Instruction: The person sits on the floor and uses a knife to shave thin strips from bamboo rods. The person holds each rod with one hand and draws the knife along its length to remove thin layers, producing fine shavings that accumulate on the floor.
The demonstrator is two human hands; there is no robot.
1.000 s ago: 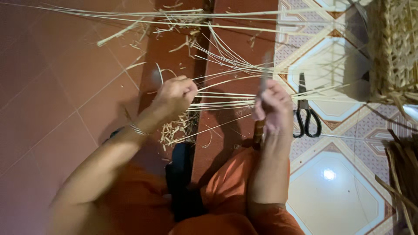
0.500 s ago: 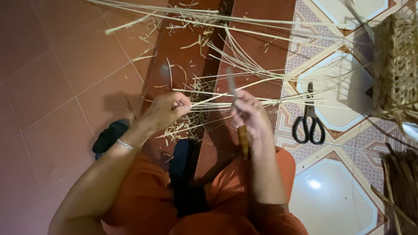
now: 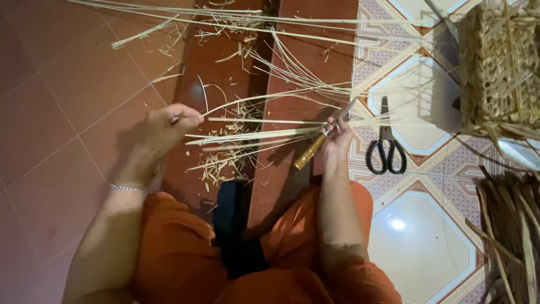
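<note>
My left hand (image 3: 163,128) is closed on the end of a thin pale bamboo strip (image 3: 264,97) that arcs to the right across the floor. My right hand (image 3: 336,138) grips a knife with a wooden handle (image 3: 310,151); its blade points up and right against the strips. A bundle of long flat bamboo strips (image 3: 253,135) stretches between both hands. Pale shavings (image 3: 222,163) lie heaped on the red floor below the strips. I sit in orange trousers (image 3: 180,247), knees apart.
Black-handled scissors (image 3: 386,147) lie on the patterned tiles right of my right hand. A woven basket (image 3: 500,73) stands at the upper right. Dark reeds (image 3: 514,225) lie at the lower right. More long strips (image 3: 236,22) run across the top.
My left hand has moved left, away from the right, drawing the strip out. The knife has tilted so its handle points down-left. The view has shifted.
</note>
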